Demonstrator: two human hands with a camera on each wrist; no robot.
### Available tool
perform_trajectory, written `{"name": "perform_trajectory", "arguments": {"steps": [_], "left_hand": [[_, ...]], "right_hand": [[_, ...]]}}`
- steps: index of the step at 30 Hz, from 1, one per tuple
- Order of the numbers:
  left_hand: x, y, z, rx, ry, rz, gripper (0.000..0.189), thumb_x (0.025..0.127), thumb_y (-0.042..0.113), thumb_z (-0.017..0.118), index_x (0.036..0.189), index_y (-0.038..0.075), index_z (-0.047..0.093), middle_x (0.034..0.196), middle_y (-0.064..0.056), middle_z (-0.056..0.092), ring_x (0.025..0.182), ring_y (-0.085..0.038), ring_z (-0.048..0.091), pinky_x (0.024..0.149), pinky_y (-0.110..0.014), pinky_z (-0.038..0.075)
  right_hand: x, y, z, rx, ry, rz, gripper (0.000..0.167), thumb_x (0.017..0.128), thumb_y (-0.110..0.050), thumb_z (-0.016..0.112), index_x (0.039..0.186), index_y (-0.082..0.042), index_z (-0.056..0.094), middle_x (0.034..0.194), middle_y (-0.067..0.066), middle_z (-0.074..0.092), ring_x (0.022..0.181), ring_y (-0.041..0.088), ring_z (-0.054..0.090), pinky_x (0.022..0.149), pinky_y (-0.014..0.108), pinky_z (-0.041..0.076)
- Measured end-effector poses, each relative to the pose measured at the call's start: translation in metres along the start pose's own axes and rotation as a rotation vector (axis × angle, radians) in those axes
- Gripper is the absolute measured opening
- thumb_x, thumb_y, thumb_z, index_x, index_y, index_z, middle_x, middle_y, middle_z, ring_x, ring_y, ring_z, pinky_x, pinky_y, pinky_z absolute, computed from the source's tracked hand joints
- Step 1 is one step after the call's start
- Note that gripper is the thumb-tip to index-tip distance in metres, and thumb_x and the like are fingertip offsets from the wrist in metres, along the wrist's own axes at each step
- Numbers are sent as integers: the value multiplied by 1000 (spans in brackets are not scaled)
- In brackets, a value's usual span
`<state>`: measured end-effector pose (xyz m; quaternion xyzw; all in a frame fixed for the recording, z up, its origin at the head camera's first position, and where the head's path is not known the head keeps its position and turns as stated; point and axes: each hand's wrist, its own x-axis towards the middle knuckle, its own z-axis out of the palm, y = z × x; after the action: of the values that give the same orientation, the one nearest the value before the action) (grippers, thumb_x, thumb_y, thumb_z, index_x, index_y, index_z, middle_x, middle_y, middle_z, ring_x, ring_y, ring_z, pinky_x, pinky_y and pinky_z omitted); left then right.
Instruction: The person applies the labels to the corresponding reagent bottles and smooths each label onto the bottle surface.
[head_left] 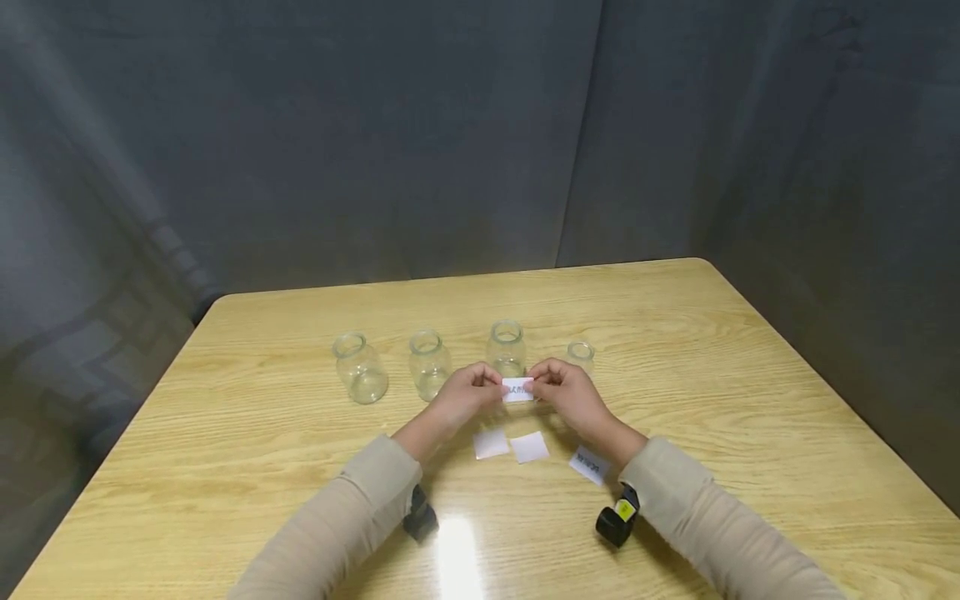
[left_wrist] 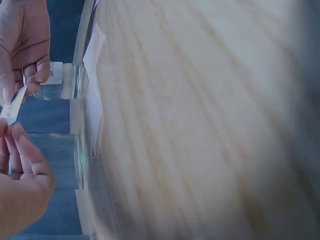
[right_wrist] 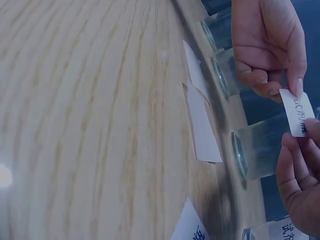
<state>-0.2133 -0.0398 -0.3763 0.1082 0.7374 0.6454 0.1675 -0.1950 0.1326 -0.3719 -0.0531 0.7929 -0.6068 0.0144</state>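
Note:
A small white paper label (head_left: 517, 389) with black handwritten characters is held up in front of the third glass jar (head_left: 507, 342). My left hand (head_left: 467, 395) pinches its left end, and my right hand (head_left: 567, 395) pinches the right end. Both wrist views show the label (right_wrist: 297, 112) stretched between thumbs and fingers, above the table. The rightmost jar (head_left: 581, 352), partly hidden behind the right hand, bears a similar label (left_wrist: 54, 73) in the left wrist view. Two further jars, the leftmost (head_left: 362, 369) and its neighbour (head_left: 430, 365), stand upright to the left.
Two white paper pieces (head_left: 491, 443) with no visible writing lie on the wooden table (head_left: 225, 467), below the hands. A written label (head_left: 590, 465) lies by the right forearm. Black wrist devices (head_left: 617, 523) hang under both sleeves. Grey curtains (head_left: 375, 150) stand behind the table.

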Motion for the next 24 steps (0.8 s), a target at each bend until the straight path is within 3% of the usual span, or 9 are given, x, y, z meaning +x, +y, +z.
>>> {"name": "perform_trajectory", "arguments": {"steps": [5,13,16,24], "left_hand": [[3,-1,1,39,51,-6,15,81,12,58,88,0,54,75,-2,53,73,-17,52,68,-29,45],[7,-2,4,108,144,-6,15,82,16,57,87,2,54,77,-3,52,77,-23,52,67,-31,45],[7,0,5,144,184,-15,15,82,17,58,86,4,56,79,-3,53,75,-20,50,61,-26,43],[7,2,8,215,259,-17,14,81,18,60,84,4,56,100,-9,47,75,-17,50,54,-22,41]], "right_hand": [[2,0,3,3,21,34,12,81,-2,57,90,6,55,72,6,55,67,19,53,66,38,49],[8,0,8,-18,98,74,10,80,-2,58,85,7,55,69,7,56,62,16,53,65,38,48],[9,0,10,-31,116,73,10,79,-2,59,83,7,55,69,7,55,65,20,53,63,34,48],[11,-2,13,-147,160,70,10,79,-6,60,80,3,55,79,9,55,69,17,47,57,22,39]]}}
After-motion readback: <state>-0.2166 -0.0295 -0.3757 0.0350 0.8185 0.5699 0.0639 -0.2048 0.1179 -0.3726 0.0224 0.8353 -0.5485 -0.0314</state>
